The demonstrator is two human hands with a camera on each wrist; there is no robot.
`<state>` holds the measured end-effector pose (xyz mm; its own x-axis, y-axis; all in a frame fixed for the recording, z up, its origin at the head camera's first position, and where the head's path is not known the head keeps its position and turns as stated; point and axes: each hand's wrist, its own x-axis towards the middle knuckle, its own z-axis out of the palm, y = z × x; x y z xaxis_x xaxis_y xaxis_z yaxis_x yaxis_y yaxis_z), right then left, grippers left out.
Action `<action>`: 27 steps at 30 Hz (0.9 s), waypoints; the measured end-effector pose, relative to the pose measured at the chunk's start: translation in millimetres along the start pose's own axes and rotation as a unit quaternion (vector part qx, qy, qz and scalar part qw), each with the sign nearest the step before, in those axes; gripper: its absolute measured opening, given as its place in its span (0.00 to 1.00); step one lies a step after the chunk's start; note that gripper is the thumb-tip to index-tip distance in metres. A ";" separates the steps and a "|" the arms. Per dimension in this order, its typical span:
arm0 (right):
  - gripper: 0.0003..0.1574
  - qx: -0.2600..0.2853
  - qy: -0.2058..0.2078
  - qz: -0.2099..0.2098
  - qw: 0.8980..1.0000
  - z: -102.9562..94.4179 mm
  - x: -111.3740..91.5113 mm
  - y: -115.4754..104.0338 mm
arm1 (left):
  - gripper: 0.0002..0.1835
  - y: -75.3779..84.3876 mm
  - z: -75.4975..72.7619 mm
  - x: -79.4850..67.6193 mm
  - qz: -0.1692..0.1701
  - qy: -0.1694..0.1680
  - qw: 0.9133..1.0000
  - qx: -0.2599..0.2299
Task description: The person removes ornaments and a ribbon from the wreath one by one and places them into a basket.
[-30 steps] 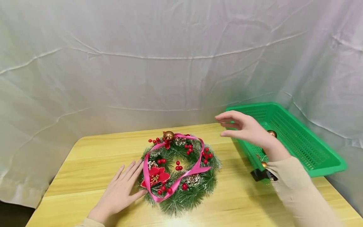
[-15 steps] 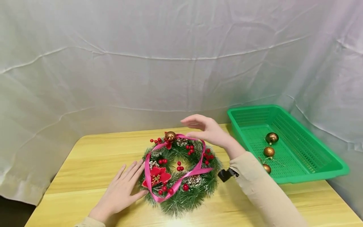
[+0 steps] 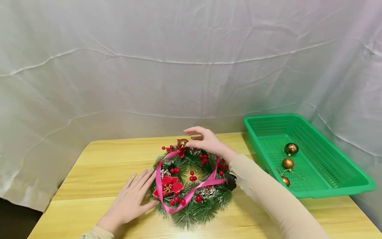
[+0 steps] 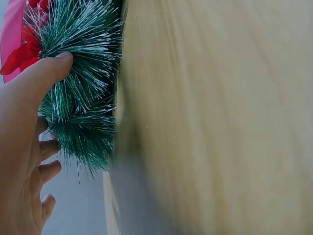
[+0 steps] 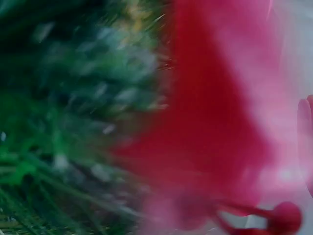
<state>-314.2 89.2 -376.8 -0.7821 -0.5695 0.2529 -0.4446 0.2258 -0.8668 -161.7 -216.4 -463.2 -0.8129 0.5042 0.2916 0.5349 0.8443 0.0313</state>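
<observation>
A green Christmas wreath [image 3: 191, 212] lies on the wooden table, dressed with a pink ribbon [image 3: 193, 192], a red poinsettia [image 3: 168, 186], red berries and pinecones. At its far edge sits a shiny bronze ball ornament [image 3: 182, 143]. My left hand [image 3: 128, 200] lies with fingers extended against the wreath's left side; in the left wrist view its thumb [image 4: 54, 71] touches the green needles. Over the wreath's far side, my right hand [image 3: 204, 141] has loosely bent fingers, the thumb beside the ball; whether they touch cannot be told. The right wrist view shows blurred red petal and ribbon.
To the right stands a green plastic basket [image 3: 331, 149] holding a shiny brown ball [image 3: 291, 148], a glittery gold ball [image 3: 287, 163] and another partly hidden ball [image 3: 285, 181]. A pale cloth [image 3: 149, 89] hangs behind the table [image 3: 104, 172].
My right hand has moved left from over the basket to the bronze ball at the wreath's far edge. The left hand stays at the wreath. The view has shifted slightly.
</observation>
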 end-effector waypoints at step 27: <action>0.31 -0.185 -0.065 -0.002 0.981 22.9 19.0 19.1 | 0.48 1.5 1.3 0.2 -0.003 0.005 1.000 0.000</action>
<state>-327.5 64.7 -398.4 -0.7283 -0.6615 0.1790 -0.5945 0.4800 -0.6451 -161.3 -214.7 -464.3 -0.8134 0.4979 0.3008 0.5308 0.8468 0.0338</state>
